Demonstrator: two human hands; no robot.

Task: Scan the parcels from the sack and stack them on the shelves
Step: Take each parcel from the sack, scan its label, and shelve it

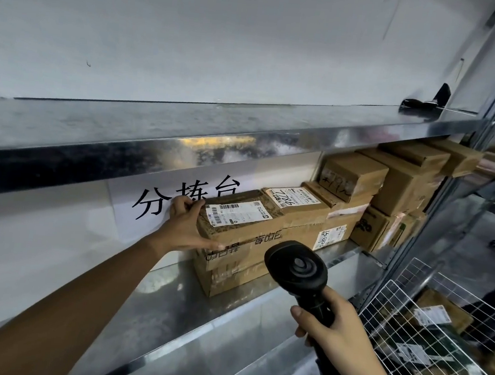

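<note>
Shelves — two; black scanner — one.

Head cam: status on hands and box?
Left hand grips box end, box stacked on shelf. Right hand holds scanner. Nothing in the way.

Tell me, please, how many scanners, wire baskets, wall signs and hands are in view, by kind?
scanner: 1
wire basket: 1
wall sign: 1
hands: 2, the left hand holding a parcel, the right hand holding the scanner
Total: 5
</note>
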